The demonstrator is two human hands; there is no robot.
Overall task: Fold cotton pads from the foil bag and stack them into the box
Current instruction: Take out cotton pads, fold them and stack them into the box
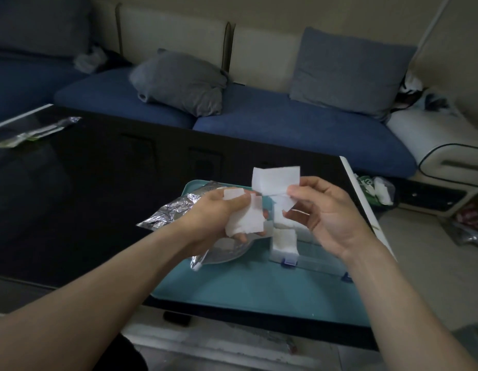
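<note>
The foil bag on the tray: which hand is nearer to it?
Left. The left hand, gripping cotton pads, is directly over the foil bag; the right hand is off to its right, above the box.

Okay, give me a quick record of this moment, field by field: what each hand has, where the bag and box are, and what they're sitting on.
left hand: left hand grips a bunch of cotton pads
right hand: right hand pinches one single pad, held up above the box
foil bag: foil bag lies crumpled on the tray, partly hidden under the left hand
box: clear box on the tray, with folded pads stacked at its left end
surface: teal tray on a dark table
background: blue sofa with grey cushions
</note>
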